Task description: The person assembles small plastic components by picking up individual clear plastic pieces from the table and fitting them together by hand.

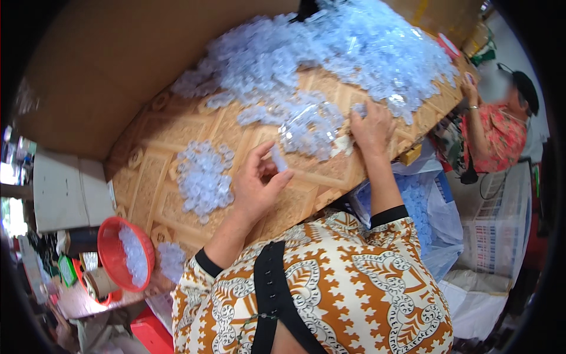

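Place: workshop for small plastic parts
Table [150, 189]: 1 large heap of clear plastic pieces [377, 53] along the far edge
Red basket [111, 252]: more pieces, by the near left corner
Plastic bag [445, 215]: loose pieces, below the near edge
Co-worker [500, 134]: 1 person beyond the right corner

On your right you see a person [498, 127] in a red patterned top [508, 137] and a pale sack [494, 236]. Brown cardboard [118, 65] stands at your left, near a white box [68, 192].
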Demonstrator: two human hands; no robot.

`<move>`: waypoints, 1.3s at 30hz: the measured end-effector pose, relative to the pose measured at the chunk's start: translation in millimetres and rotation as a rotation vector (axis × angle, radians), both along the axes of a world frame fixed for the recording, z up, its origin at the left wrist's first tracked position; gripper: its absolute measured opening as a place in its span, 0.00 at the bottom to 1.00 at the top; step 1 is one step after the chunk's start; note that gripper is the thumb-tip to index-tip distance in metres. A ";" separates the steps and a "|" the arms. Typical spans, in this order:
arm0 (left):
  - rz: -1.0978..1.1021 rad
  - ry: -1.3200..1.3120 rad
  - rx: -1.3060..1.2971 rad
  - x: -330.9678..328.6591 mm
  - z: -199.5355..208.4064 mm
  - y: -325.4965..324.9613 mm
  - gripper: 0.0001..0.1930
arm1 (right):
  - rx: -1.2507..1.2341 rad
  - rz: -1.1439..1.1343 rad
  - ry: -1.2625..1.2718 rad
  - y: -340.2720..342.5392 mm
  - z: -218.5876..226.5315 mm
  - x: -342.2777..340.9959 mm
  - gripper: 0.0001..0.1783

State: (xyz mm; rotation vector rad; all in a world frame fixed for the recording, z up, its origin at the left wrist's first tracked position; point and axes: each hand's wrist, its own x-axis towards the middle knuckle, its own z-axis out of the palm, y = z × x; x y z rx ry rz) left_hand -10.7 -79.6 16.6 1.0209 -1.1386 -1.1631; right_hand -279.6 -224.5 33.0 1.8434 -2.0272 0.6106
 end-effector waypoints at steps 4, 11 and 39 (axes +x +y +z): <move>0.024 -0.207 -0.072 -0.3 5.7 7.4 0.37 | -0.032 0.080 0.038 3.1 -1.0 2.4 0.25; 0.134 -0.448 -0.173 1.4 26.0 12.9 0.40 | -0.100 0.292 -0.158 4.9 -8.1 -10.7 0.31; 0.104 -0.260 0.009 -0.3 8.7 6.4 0.35 | 0.263 0.580 -1.178 -19.7 17.1 11.5 0.20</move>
